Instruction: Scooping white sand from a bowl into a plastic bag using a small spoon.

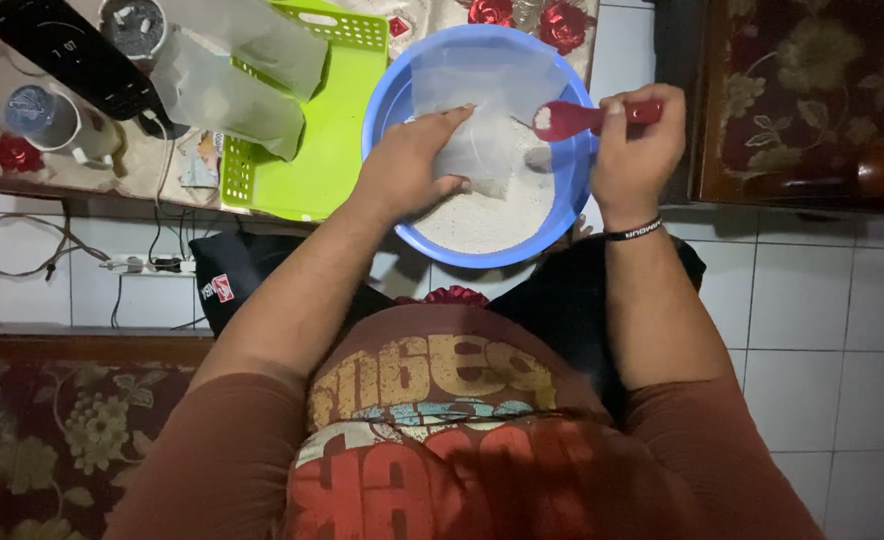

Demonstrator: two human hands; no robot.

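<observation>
White tile floor (842, 330), patterned rugs at edges; low table w/ floral cloth (522, 12) up top.

- Blue basin (382, 95): at table edge, partly overhanging toward the lap; approx. a third full of white grain, prob. rice.
- Clear plastic bag (482, 90): held upright inside basin, mouth open, small amt of grain at its bottom.
- Left hand (407, 165): fingers curled, pinching bag's near edge, holding mouth open.
- Right hand (637, 135): closed in a fist round handle of red scoop (562, 120); scoop bowl loaded w/ grain, right at bag's right side.
- Handling note: best kept w/ bag mouth wide and over basin so spills drop back in; tip scoop slowly, close to the opening.
- Green plastic tray (312, 150): left of basin, two more clear bags (242, 80) lying across it; contents can't tell.
- Mug (47, 115), black device (72, 50), cables (32, 250) far left.
</observation>
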